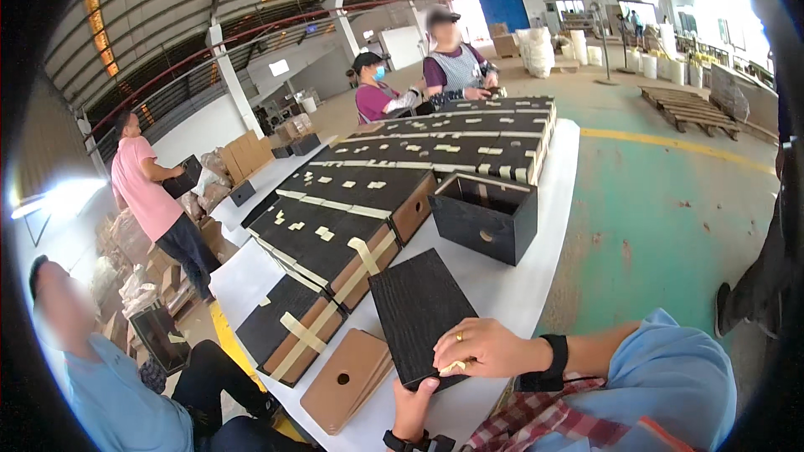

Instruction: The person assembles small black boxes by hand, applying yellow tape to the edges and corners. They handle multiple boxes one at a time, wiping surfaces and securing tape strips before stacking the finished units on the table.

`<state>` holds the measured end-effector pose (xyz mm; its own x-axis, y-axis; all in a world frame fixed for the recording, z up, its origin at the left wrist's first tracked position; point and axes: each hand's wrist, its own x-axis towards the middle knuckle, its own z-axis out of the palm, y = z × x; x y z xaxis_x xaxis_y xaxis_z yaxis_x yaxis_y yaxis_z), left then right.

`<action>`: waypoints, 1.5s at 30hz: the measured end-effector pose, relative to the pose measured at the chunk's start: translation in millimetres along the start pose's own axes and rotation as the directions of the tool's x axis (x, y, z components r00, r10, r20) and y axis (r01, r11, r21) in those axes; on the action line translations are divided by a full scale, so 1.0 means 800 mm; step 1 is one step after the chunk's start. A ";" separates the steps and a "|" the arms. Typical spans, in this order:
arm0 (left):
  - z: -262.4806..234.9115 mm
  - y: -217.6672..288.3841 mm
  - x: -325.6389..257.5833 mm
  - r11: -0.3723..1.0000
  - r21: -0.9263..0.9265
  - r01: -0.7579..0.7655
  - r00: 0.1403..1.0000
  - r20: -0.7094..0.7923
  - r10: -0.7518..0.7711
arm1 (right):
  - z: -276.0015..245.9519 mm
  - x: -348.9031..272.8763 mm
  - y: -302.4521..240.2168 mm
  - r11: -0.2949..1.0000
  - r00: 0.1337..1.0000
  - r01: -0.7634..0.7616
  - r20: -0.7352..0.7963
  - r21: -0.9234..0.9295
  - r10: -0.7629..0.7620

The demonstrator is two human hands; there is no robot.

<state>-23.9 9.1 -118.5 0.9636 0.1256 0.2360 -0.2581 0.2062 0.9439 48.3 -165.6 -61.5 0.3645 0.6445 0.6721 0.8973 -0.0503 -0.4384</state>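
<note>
A black wood-grain box [419, 305] lies on the white-covered table right in front of me. My left hand [412, 408] holds its near corner, the thumb up against the edge and the other fingers mostly hidden. Over the same near end, my right hand [494, 348] bends its fingers down and pinches a small strip of pale masking tape [452, 367] at the box's edge. Left of the box rests a stack of brown boards [347, 381], the top one with a round hole. An open black box [486, 216] stands just beyond.
Rows of taped black boxes [335, 201] cover much of the white table [548, 234]. Two people [452, 59] work at its far end. A person in pink [146, 176] and a seated person in blue [117, 385] are at the left. A wooden pallet [691, 109] lies at the far right.
</note>
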 end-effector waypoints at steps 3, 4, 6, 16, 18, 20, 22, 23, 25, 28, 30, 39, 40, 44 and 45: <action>0.001 -0.003 0.001 1.000 -0.004 0.011 0.999 -0.045 -0.011 | 0.003 0.000 0.002 0.999 0.998 0.052 -0.043 -0.004 -0.052; 0.002 -0.003 0.001 1.000 0.002 0.019 0.999 -0.044 -0.019 | 0.003 -0.002 0.002 0.999 0.998 0.043 -0.048 0.005 -0.043; 0.003 0.000 0.000 1.000 0.012 0.028 0.999 -0.046 -0.028 | 0.004 -0.004 0.003 0.999 0.998 0.033 -0.053 0.021 -0.032; 0.014 0.015 0.001 1.000 0.022 0.016 0.999 -0.049 -0.015 | -0.006 -0.005 0.004 0.990 0.998 -0.059 0.012 0.129 0.058; 0.014 0.013 0.001 1.000 0.010 0.010 0.999 -0.046 -0.010 | -0.009 -0.005 0.003 0.985 0.997 -0.070 0.024 0.160 0.067; 0.011 0.011 0.001 1.000 0.017 0.009 1.000 -0.028 -0.009 | -0.010 -0.008 0.007 0.980 0.996 -0.091 0.033 0.178 0.087; 0.009 0.010 0.001 1.000 0.022 0.014 1.000 -0.021 -0.013 | -0.011 -0.008 0.009 0.975 0.993 -0.115 0.048 0.193 0.108; 0.008 0.010 0.001 1.000 0.021 0.021 1.000 -0.022 -0.021 | -0.013 -0.007 0.008 0.972 0.991 -0.131 0.059 0.196 0.121; 0.007 0.010 0.001 0.998 0.045 0.032 0.999 -0.006 -0.032 | -0.017 -0.008 0.006 0.951 0.980 -0.194 0.087 0.241 0.178; 0.002 0.011 0.001 0.992 0.108 0.060 0.998 0.026 -0.063 | -0.022 -0.011 0.005 0.882 0.959 -0.283 0.125 0.376 0.255; 0.002 0.013 0.001 0.986 0.127 0.110 0.992 0.043 -0.116 | -0.028 -0.008 0.005 0.834 0.959 -0.282 0.114 0.475 0.259; 0.000 0.014 0.001 0.981 0.085 0.173 0.982 0.056 -0.178 | -0.037 -0.003 0.014 0.452 0.894 -0.385 0.204 0.804 0.399; 0.000 0.015 0.001 0.982 0.075 0.173 0.982 0.057 -0.178 | -0.039 -0.003 0.015 0.436 0.894 -0.380 0.202 0.816 0.401; -0.001 0.014 0.001 0.980 0.101 0.169 0.983 0.056 -0.175 | -0.040 -0.003 0.020 0.338 0.896 -0.327 0.176 0.883 0.407; -0.002 0.013 0.000 0.977 0.114 0.177 0.982 0.049 -0.184 | -0.039 -0.003 0.021 0.302 0.897 -0.307 0.167 0.903 0.410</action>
<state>-26.2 12.8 -109.3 0.9969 0.0380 0.0695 -0.0734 0.1129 0.9909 70.2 -191.9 -52.0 0.6532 0.6849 0.3229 -0.0655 0.4759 -0.8771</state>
